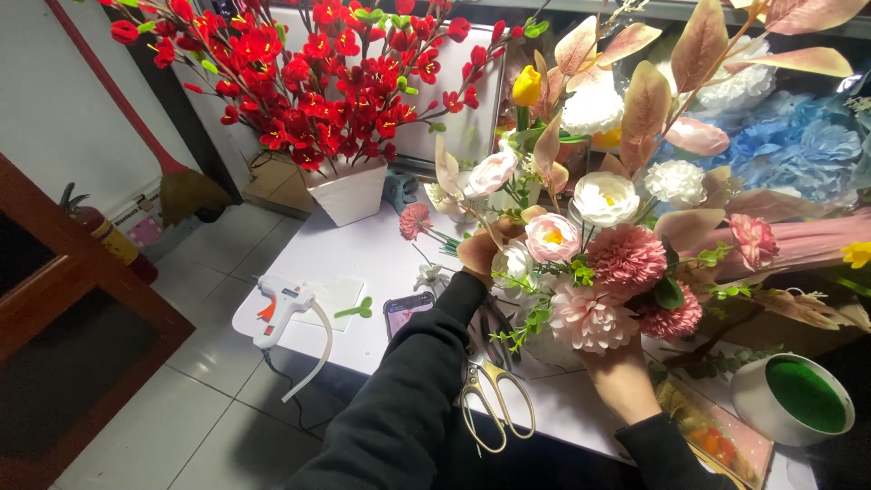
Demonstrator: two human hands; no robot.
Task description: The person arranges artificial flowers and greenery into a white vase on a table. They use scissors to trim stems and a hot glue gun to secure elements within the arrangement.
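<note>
On the table [363, 254] the flower arrangement [590, 263] stood at the centre, with scissors [494, 399] lying before it and a phone [406, 311] just left of them. Farther left lay a glue gun [277, 308]. Behind stood a potted branch spray [318, 82]; a foam-filled bowl [791, 397] sat at the right.

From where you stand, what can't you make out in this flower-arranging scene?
- Head view: the left hand is mostly buried among the bouquet, fingers unseen.
- The right hand reaches under the blooms; fingertips and the vase are hidden.
- The phone is partly covered by the black sleeve.
- The scissors have their blades under the leaves.
</note>
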